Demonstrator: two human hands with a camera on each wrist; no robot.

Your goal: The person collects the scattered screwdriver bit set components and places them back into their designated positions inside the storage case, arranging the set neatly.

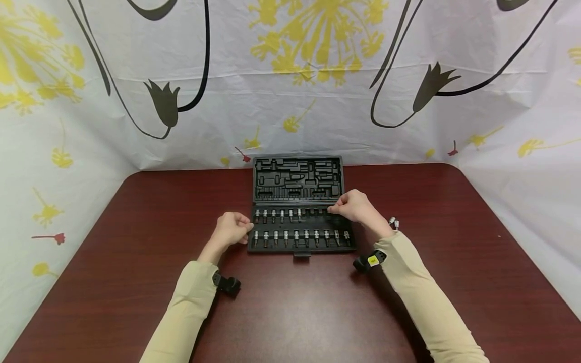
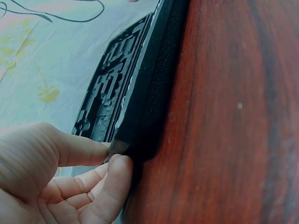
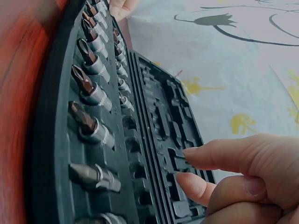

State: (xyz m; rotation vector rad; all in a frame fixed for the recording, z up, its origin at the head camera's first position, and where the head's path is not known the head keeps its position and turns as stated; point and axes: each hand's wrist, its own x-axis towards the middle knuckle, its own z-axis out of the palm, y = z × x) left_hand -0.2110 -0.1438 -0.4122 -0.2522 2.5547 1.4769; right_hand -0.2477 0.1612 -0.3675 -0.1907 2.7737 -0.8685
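Note:
A black plastic bit socket case (image 1: 297,225) lies open on the table, its lid (image 1: 298,179) tilted back. Bit sockets (image 1: 296,238) with silver bases fill the lower row. More bit sockets (image 1: 274,216) sit in the left part of the upper row; bare hollows (image 3: 139,170) follow on the right. My left hand (image 1: 230,229) pinches the case's left edge, thumb above and fingertips below. Over the right end of the upper row is my right hand (image 1: 357,206); its thumb and index fingertip stand apart with nothing between them in the right wrist view.
A few loose bit sockets (image 1: 394,223) lie on the dark red wooden table (image 1: 290,312), partly hidden behind the right wrist. Behind the table hangs a white cloth (image 1: 218,136) with yellow and grey flower prints. A latch (image 1: 301,256) juts from the case's front.

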